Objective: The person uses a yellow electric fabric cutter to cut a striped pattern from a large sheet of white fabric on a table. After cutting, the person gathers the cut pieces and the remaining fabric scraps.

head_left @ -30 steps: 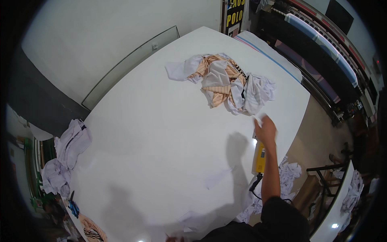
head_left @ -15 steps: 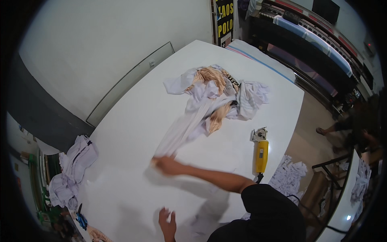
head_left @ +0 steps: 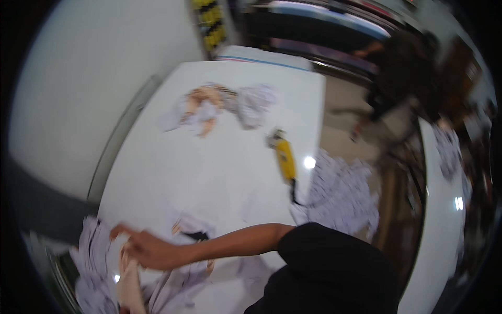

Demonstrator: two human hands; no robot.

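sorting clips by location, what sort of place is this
Probably a garment workshop: the right hand holds peach cloth, a yellow corded tool, possibly a cutter, lies on the white table, and fabric scraps are heaped beside it.

A way is left over bare table [head_left: 167, 172] ahead of the right hand [head_left: 149, 251], closed farther ahead by the cloth pile [head_left: 209, 99] and well to the right by the cutter [head_left: 286, 159]. Left of the hand, passage is blocked by garments [head_left: 94, 267]; just right, by loose cloth [head_left: 197, 235].
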